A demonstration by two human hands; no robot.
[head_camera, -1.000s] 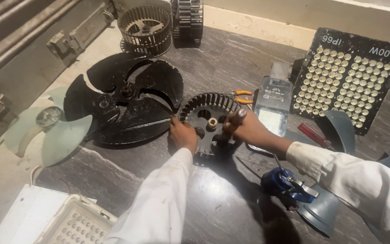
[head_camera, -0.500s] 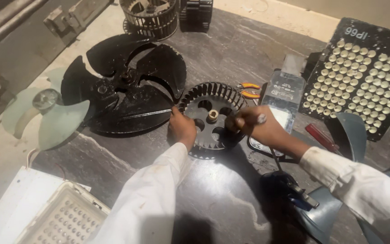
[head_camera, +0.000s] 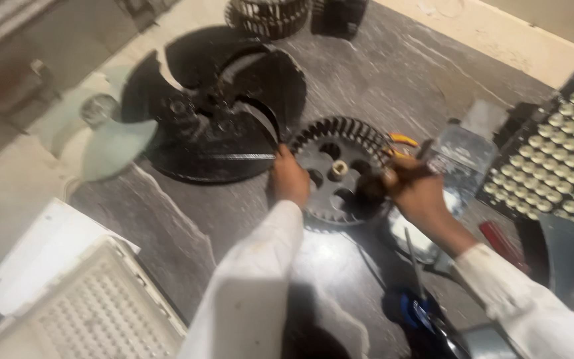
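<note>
At frame centre, the left hand (head_camera: 291, 178) and right hand (head_camera: 414, 193) pinched opposite rims of the black blower wheel (head_camera: 340, 171), seemingly light, rigid plastic with fragile vanes.

Setting: repair workshop, electrical/fan parts. Evidence: dark stone-patterned tabletop (head_camera: 393, 73) crowded with loose components. Large black fan blade (head_camera: 214, 113) lying flat; pale translucent fan blade (head_camera: 111, 143) beside it at tabletop edge. Black blower wheel (head_camera: 340, 169) with finned rim, centre of view; second blower wheel (head_camera: 267, 16) at far edge. LED floodlight panels: one dark (head_camera: 559, 166) at right, one white (head_camera: 94, 312) near left. Orange-handled pliers (head_camera: 400, 139) near wheel.
</note>
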